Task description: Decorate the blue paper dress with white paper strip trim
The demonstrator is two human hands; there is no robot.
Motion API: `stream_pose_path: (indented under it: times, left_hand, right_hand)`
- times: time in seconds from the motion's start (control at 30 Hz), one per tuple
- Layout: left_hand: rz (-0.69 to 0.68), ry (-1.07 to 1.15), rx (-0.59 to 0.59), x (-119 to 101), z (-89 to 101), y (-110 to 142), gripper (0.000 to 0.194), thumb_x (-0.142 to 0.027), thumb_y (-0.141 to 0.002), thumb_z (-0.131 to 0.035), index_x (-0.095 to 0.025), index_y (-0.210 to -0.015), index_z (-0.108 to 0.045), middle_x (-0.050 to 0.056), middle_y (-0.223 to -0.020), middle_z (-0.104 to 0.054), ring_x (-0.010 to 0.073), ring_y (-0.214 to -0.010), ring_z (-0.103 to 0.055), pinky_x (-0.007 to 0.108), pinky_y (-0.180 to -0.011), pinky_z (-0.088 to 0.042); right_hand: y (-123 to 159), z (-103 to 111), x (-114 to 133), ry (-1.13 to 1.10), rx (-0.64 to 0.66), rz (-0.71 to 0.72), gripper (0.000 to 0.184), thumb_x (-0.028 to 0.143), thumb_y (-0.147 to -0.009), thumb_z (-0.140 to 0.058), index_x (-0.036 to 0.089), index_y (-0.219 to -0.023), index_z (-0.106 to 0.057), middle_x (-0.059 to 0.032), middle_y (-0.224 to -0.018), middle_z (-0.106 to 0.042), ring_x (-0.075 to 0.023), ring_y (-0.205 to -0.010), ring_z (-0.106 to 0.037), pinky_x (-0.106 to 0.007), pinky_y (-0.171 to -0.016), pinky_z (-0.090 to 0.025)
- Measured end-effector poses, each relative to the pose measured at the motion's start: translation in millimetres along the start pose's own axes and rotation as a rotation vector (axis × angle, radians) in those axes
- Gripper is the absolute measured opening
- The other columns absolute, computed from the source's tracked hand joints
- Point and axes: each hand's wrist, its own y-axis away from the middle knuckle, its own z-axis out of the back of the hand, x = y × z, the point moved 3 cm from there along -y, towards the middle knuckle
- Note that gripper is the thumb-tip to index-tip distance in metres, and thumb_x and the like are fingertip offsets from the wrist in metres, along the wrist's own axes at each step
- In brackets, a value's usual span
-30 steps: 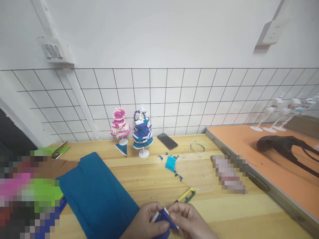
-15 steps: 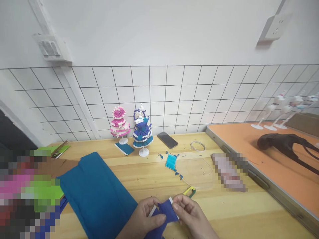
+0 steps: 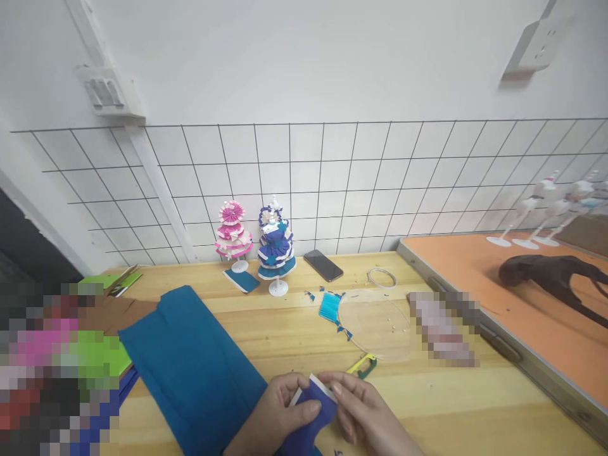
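Note:
A purple-blue crepe paper strip (image 3: 311, 415) with a white border is held between my two hands at the bottom centre. My left hand (image 3: 285, 408) pinches it at its left side, thumb laid across the front. At the white-edged upper right corner, the thumb and fingers of my right hand (image 3: 363, 405) close on the strip. Just beyond my right hand lies a yellow and green cutter (image 3: 363, 366). A large folded teal sheet (image 3: 190, 367) stretches out under and beside my left forearm.
Ruffled miniature dresses, one pink (image 3: 232, 231) and one blue (image 3: 277, 250), stand on white stands near the wall. Around them are a phone (image 3: 323, 265), a clear round disc (image 3: 375, 323), a turquoise bundle (image 3: 329, 307) and a wire ring (image 3: 382, 277). An orange board (image 3: 475, 278) is at right.
My right hand's fingers have shifted along the white edge, and the strip's upper corner has turned leftward. The whole view has slid slightly, so the table things appear a little further right.

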Motion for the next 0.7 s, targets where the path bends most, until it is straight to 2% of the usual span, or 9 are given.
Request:
stream_pose_path:
  times: [0.13, 0.2, 0.27, 0.33, 0.43, 0.6, 0.7]
  left_hand:
    - [0.029, 0.003, 0.046, 0, -0.5, 3, 0.036, -0.046, -0.057, -0.072, -0.015, -0.068, -0.056, 0.001, -0.062, -0.063, 0.0065, -0.042, -0.047, 0.018, -0.042, -0.032]
    - [0.018, 0.007, 0.080, 1, -0.5, 2, 0.036, -0.045, -0.057, -0.072, -0.015, -0.069, -0.056, 0.002, -0.062, -0.063, 0.0070, -0.044, -0.048, 0.018, -0.043, -0.033]
    - [0.002, 0.028, 0.110, 3, -0.6, 1, 0.035, -0.043, -0.057, -0.073, -0.014, -0.068, -0.057, 0.000, -0.061, -0.061, 0.0069, -0.047, -0.048, 0.018, -0.046, -0.035]
    - [-0.015, 0.058, 0.124, 4, -0.6, 0, 0.033, -0.041, -0.057, -0.074, -0.014, -0.067, -0.057, -0.001, -0.060, -0.060, 0.0067, -0.049, -0.049, 0.017, -0.048, -0.036]
    - [-0.012, 0.078, 0.142, 7, 0.4, 0, 0.032, -0.040, -0.058, -0.074, -0.014, -0.070, -0.058, 0.000, -0.062, -0.062, 0.0079, -0.051, -0.051, 0.017, -0.048, -0.036]
    - [-0.006, -0.007, 0.133, 9, 3.4, 0, 0.031, -0.039, -0.062, -0.071, -0.014, -0.075, -0.060, 0.004, -0.071, -0.066, 0.0101, -0.056, -0.055, 0.019, -0.053, -0.038]
    - [-0.007, -0.037, 0.081, 8, 4.1, -2, 0.033, -0.043, -0.060, -0.071, -0.016, -0.073, -0.058, -0.001, -0.061, -0.062, 0.0085, -0.049, -0.050, 0.020, -0.050, -0.036]
  right_hand:
    - [0, 1, -3, -0.008, -0.062, -0.043, 0.063, 0.059, -0.072, -0.056, 0.011, -0.113, -0.054, 0.0066, -0.041, -0.048, -0.0062, -0.034, -0.039, -0.018, -0.037, -0.027]
    - [1, -1, -2, -0.111, -0.024, -0.064, 0.059, 0.057, -0.071, -0.058, 0.013, -0.110, -0.057, 0.0010, -0.055, -0.059, -0.0092, -0.045, -0.051, -0.019, -0.044, -0.037]
    - [4, -4, 0, -0.253, 0.039, -0.094, 0.050, 0.052, -0.071, -0.062, 0.013, -0.101, -0.062, -0.0045, -0.071, -0.065, -0.0130, -0.063, -0.059, -0.023, -0.057, -0.044]
    - [6, -8, 2, -0.366, 0.136, -0.147, 0.041, 0.046, -0.072, -0.064, 0.012, -0.095, -0.065, -0.0077, -0.078, -0.065, -0.0145, -0.070, -0.061, -0.026, -0.063, -0.046]
    - [9, -12, 4, -0.434, 0.250, -0.197, 0.036, 0.037, -0.070, -0.070, 0.010, -0.094, -0.066, -0.0072, -0.072, -0.064, -0.0110, -0.058, -0.059, -0.022, -0.054, -0.044]
    - [7, -8, 2, -0.462, 0.215, -0.179, 0.037, 0.025, -0.059, -0.078, 0.013, -0.092, -0.067, -0.0028, -0.070, -0.063, -0.0070, -0.051, -0.055, -0.018, -0.050, -0.041]
    - [5, -5, 2, -0.444, 0.194, -0.178, 0.036, 0.025, -0.057, -0.080, 0.014, -0.089, -0.067, -0.0030, -0.070, -0.065, -0.0079, -0.054, -0.056, -0.019, -0.053, -0.042]
